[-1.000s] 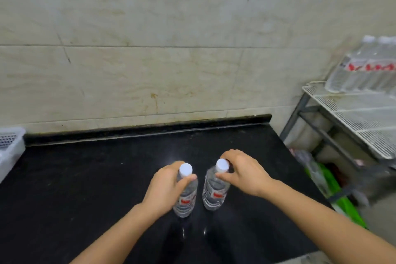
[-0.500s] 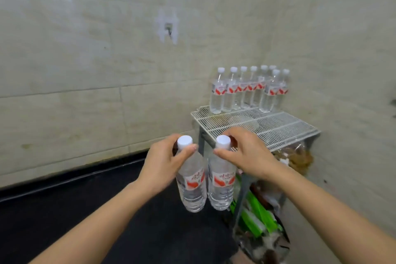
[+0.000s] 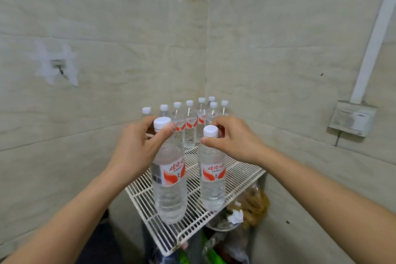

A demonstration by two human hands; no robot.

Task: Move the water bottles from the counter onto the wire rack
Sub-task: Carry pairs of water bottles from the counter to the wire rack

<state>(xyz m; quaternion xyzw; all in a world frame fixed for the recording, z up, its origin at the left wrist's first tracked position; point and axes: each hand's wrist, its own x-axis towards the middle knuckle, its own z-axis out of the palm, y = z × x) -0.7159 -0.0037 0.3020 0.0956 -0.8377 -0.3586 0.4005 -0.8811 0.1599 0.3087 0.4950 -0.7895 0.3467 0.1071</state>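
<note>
My left hand (image 3: 137,148) grips the neck of a clear water bottle (image 3: 169,188) with a white cap and a red-and-white label. My right hand (image 3: 233,137) holds a second, matching bottle (image 3: 213,182) by its neck, just under the cap. Both bottles hang upright over the front half of the white wire rack (image 3: 147,203); whether their bases touch the wires I cannot tell. Several more bottles (image 3: 189,126) stand in rows at the rack's far end, in the corner of the walls.
Beige tiled walls meet in a corner right behind the rack. Under the rack lie bags and clutter (image 3: 242,216), with green items (image 3: 212,251) near the floor. A wall box (image 3: 351,118) with a white conduit is mounted at the right.
Both bottles have been lifted off the black counter and carried right, and now hang over the wire rack. My view has swung from the counter to the corner.
</note>
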